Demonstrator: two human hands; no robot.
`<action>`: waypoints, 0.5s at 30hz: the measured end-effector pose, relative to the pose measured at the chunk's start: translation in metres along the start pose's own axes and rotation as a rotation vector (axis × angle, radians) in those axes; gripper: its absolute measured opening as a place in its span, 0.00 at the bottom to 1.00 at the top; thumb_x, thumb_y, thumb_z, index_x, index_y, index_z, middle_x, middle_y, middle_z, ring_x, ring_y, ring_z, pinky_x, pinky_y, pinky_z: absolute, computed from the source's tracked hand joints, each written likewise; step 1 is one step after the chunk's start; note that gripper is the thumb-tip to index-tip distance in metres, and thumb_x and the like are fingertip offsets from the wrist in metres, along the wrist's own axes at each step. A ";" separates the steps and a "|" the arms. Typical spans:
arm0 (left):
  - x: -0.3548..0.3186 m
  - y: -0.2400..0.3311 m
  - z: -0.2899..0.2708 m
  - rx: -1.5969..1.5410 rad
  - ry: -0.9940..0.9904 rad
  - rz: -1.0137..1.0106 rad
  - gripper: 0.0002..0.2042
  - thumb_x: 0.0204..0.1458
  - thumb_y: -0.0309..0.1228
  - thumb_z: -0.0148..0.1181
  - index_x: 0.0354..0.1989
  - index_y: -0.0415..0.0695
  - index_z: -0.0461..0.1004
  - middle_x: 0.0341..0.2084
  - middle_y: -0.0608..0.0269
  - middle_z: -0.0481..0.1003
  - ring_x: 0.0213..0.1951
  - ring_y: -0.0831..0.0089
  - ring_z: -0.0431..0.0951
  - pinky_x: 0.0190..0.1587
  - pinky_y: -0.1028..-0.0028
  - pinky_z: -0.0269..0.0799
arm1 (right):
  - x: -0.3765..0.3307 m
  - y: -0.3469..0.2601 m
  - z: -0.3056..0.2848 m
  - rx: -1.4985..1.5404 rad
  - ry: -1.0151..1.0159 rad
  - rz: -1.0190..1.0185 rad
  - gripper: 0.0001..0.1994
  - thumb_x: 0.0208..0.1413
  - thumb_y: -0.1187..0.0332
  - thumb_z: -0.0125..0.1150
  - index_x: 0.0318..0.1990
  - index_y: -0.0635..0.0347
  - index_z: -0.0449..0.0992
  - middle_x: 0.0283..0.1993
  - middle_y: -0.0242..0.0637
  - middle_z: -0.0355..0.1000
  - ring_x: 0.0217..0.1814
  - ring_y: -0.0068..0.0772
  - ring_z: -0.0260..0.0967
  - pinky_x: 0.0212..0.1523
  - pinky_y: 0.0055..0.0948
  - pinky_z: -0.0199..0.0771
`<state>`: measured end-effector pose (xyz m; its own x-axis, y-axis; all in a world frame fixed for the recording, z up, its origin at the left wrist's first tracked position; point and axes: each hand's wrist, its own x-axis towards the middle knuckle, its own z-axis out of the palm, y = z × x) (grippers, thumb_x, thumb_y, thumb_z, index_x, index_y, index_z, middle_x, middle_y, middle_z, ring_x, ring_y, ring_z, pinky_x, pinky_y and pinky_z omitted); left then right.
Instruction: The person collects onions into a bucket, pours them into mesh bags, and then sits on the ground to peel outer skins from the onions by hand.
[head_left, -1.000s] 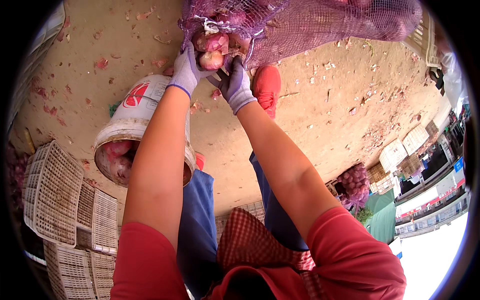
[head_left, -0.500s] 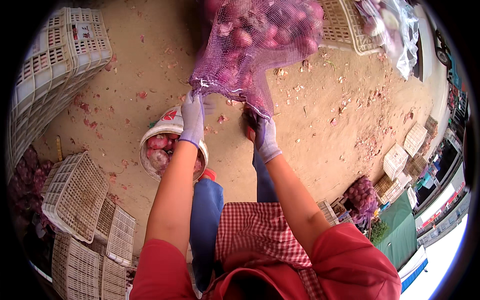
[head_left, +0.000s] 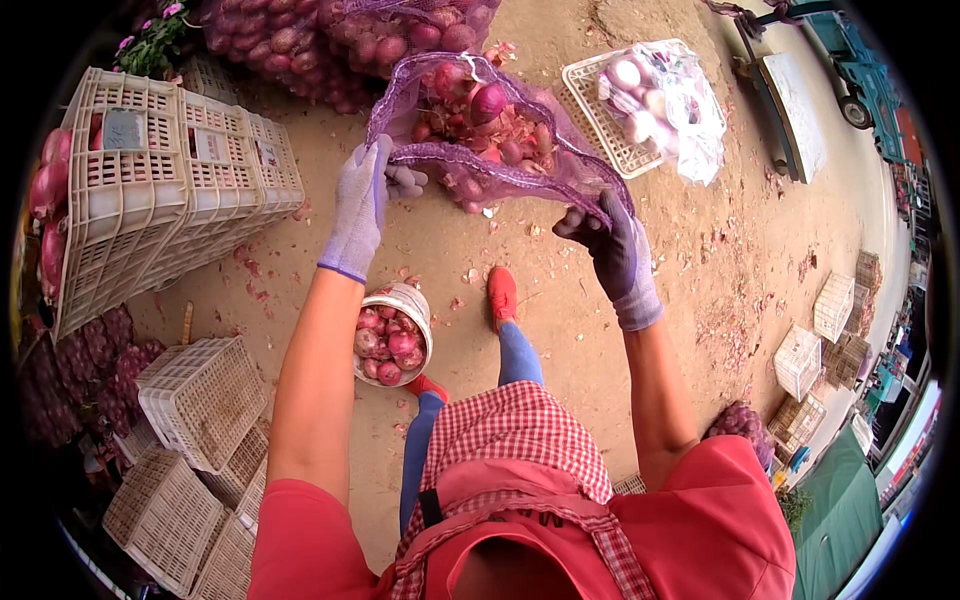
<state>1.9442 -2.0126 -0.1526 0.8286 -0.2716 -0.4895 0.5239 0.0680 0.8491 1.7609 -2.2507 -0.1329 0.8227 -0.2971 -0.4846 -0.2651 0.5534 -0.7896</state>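
Note:
My left hand (head_left: pixel 362 205), in a grey-purple glove, is closed on the left side of the rim of a purple mesh bag (head_left: pixel 575 197). My right hand (head_left: pixel 622 255), gloved too, holds the rim's right side with its fingers curled. Between them the bag's mouth is spread wide. Inside it show red onions (head_left: pixel 488 103) and loose onion skins; the bag's lower part is hidden. Below my left hand a white bucket (head_left: pixel 426 318) of red onions (head_left: pixel 403 343) stands on the ground, by my left foot.
Full onion sacks (head_left: pixel 290 50) lie beyond the bag. Stacked plastic crates (head_left: pixel 150 190) stand at left, more crates (head_left: pixel 205 400) at lower left. A shallow crate (head_left: pixel 590 90) with a plastic-wrapped bundle (head_left: pixel 665 105) sits at far right. A flat cart (head_left: pixel 790 115) stands behind it.
The bag, lifted with its mouth gathered before, now hangs lower with its mouth pulled open. My hands have moved apart, the right one outward. More sacks and the whole shallow crate have come into view.

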 end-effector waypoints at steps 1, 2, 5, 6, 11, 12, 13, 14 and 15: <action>0.004 -0.002 0.001 0.051 -0.011 0.007 0.13 0.57 0.39 0.47 0.35 0.39 0.66 0.16 0.60 0.71 0.25 0.68 0.77 0.28 0.73 0.75 | 0.003 0.000 -0.005 -0.025 0.004 -0.004 0.19 0.62 0.56 0.41 0.41 0.67 0.70 0.31 0.39 0.70 0.35 0.35 0.72 0.45 0.37 0.74; 0.001 -0.010 -0.002 0.106 -0.019 -0.007 0.14 0.57 0.39 0.47 0.35 0.39 0.66 0.17 0.60 0.71 0.25 0.68 0.77 0.28 0.73 0.75 | 0.003 -0.001 -0.009 -0.064 -0.001 -0.021 0.20 0.62 0.56 0.41 0.41 0.67 0.70 0.32 0.40 0.70 0.35 0.35 0.72 0.45 0.36 0.73; 0.001 -0.025 -0.009 0.200 0.017 -0.013 0.14 0.57 0.40 0.47 0.36 0.38 0.67 0.18 0.58 0.72 0.23 0.68 0.76 0.27 0.73 0.75 | 0.005 -0.008 -0.015 -0.284 -0.033 -0.126 0.21 0.62 0.55 0.40 0.40 0.69 0.70 0.34 0.42 0.71 0.37 0.34 0.72 0.45 0.34 0.73; 0.003 -0.025 -0.008 0.208 0.017 -0.019 0.15 0.57 0.40 0.47 0.36 0.38 0.67 0.19 0.58 0.73 0.23 0.68 0.76 0.27 0.73 0.75 | 0.007 -0.010 -0.013 -0.268 -0.049 -0.090 0.21 0.62 0.55 0.40 0.40 0.68 0.70 0.34 0.42 0.72 0.37 0.34 0.72 0.45 0.34 0.73; 0.009 -0.022 0.001 0.164 0.066 0.011 0.16 0.56 0.41 0.47 0.35 0.38 0.68 0.17 0.59 0.72 0.22 0.69 0.76 0.26 0.74 0.74 | 0.003 -0.010 -0.004 -0.301 -0.061 0.012 0.21 0.62 0.55 0.39 0.39 0.67 0.71 0.34 0.40 0.73 0.37 0.32 0.73 0.44 0.30 0.71; 0.009 -0.021 -0.002 0.147 0.086 0.018 0.16 0.56 0.42 0.48 0.35 0.39 0.68 0.16 0.59 0.72 0.22 0.69 0.76 0.26 0.74 0.74 | 0.003 -0.010 -0.004 -0.320 -0.045 0.014 0.22 0.62 0.55 0.39 0.38 0.68 0.71 0.33 0.40 0.73 0.37 0.32 0.73 0.44 0.30 0.71; 0.009 -0.023 -0.009 0.172 0.092 0.016 0.16 0.56 0.42 0.48 0.35 0.39 0.68 0.16 0.60 0.72 0.22 0.69 0.76 0.26 0.74 0.74 | 0.004 -0.009 -0.002 -0.344 -0.033 -0.006 0.22 0.62 0.54 0.39 0.37 0.67 0.71 0.33 0.40 0.72 0.37 0.32 0.72 0.44 0.30 0.71; 0.008 -0.019 -0.014 0.195 0.096 0.014 0.16 0.56 0.42 0.49 0.35 0.39 0.68 0.15 0.60 0.71 0.22 0.69 0.76 0.25 0.74 0.74 | 0.005 -0.010 -0.001 -0.369 -0.019 -0.028 0.22 0.62 0.54 0.38 0.36 0.67 0.71 0.32 0.40 0.72 0.36 0.32 0.72 0.44 0.31 0.71; 0.006 -0.016 -0.018 0.218 0.100 0.012 0.16 0.56 0.42 0.49 0.35 0.39 0.67 0.15 0.61 0.71 0.21 0.69 0.76 0.25 0.74 0.74 | 0.005 -0.012 0.001 -0.394 -0.005 -0.051 0.23 0.62 0.53 0.38 0.34 0.66 0.71 0.31 0.40 0.72 0.35 0.32 0.72 0.44 0.32 0.71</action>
<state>1.9447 -1.9978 -0.1731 0.8556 -0.1748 -0.4872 0.4680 -0.1409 0.8724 1.7691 -2.2579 -0.1251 0.8418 -0.3122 -0.4403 -0.3961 0.1967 -0.8969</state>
